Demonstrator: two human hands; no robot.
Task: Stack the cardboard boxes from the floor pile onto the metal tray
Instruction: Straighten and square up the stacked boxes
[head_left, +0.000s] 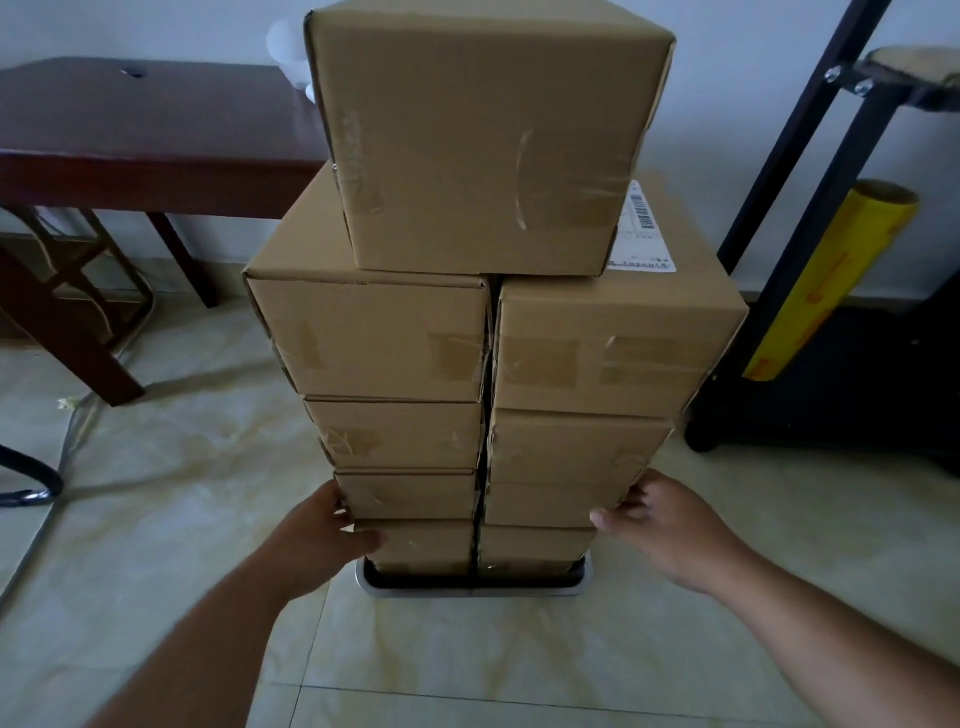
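Head view | left hand (324, 530) and right hand (660, 525) press flat on opposite sides of the lower cardboard boxes (410, 499), each grip released, fingers straight, likely squaring two columns | metal tray (467, 590) on floor holds the stack, one top box (483, 140) bridging both.

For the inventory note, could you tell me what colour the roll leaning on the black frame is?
Yellow roll, head view.

Top box (488, 135) cropped by upper edge
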